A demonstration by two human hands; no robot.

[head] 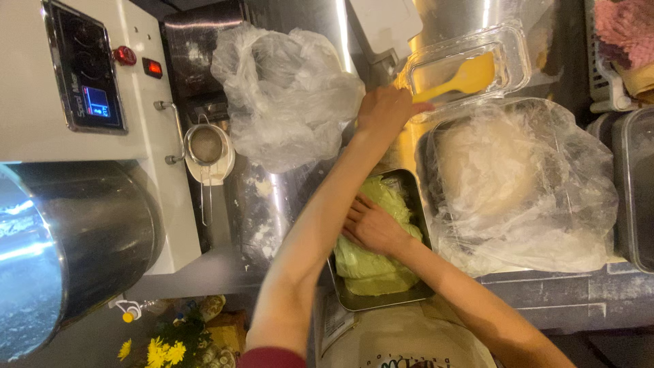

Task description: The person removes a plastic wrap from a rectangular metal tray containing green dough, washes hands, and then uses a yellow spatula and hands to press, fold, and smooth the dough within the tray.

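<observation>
My left hand [385,110] reaches far forward and closes on the handle of a yellow spatula [470,76], which lies in a clear plastic container [519,60]. My right hand [371,228] rests flat with fingers spread on a lump of pale green dough [371,269]. The dough fills a rectangular metal tray [381,300] at the near edge of the steel counter. My left forearm crosses over the tray's left side and hides part of it.
A large pale dough under clear plastic film [518,184] sits right of the tray. A crumpled plastic bag [286,95] lies behind it. A white mixer [82,75] with a steel bowl [75,245] stands at left, beside a small sieve [206,146]. Yellow flowers [163,351] show below.
</observation>
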